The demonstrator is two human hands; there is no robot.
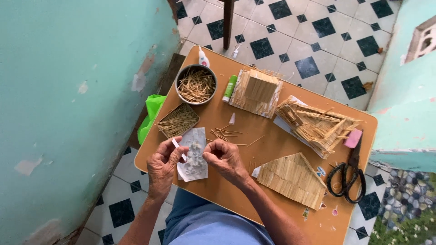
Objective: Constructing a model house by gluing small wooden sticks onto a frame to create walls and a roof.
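- One green bag (151,113) hangs off the table's left edge, thin and crumpled.
- One flat square tray (178,120) holds thin straw-coloured sticks lying side by side.
- One round metal tin (195,84) holds a tangle of the same sticks; a small white glue bottle (203,58) lies just above it.
- Left hand (162,166): fingers curled, thumb and forefinger pinching one small white tube (177,146) just beside the paper's left edge.
- One white paper (193,154), crinkled, with lumpy dried glue down its middle, lies on the table between the two hands.
- Right hand (225,159): fingers bunched tight at the paper's right edge; what the tips pinch is too small to tell.
- One green glue stick (230,88) lies beside the tin; a white cap (232,119) stands below it.
- A few loose sticks (225,134) are scattered mid-table.
- Three stick-built pieces: a boxy block (257,92), a ridged roof (316,124), a flat panel (293,178) with slanted corners.
- One pink eraser (353,138), touching the roof.
- One pair of black scissors (349,174), closed.
- One orange table (254,199), rounded corners.
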